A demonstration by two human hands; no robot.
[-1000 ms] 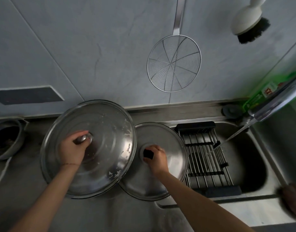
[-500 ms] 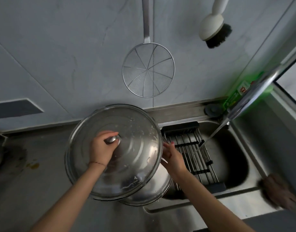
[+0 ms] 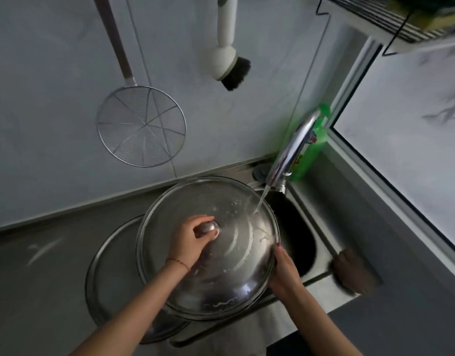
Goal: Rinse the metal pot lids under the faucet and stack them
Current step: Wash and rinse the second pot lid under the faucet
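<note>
dim grey tiled wall (image 3: 54, 86), frosted window (image 3: 414, 155)

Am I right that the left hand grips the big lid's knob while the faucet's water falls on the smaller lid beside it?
Not quite: in the head view the water lands on the big lid itself, near its far rim. The left hand does grip its knob; the smaller lid stays outside the stream.

Both forearms bare, no sleeves in view. Left hand (image 3: 189, 241): thin red-beaded bracelet (image 3: 178, 263) at the wrist; dark red polish on a visible nail. Right hand (image 3: 285, 271): dark red polish on one fingertip (other nails hidden). No rings discernible on either hand.
</note>
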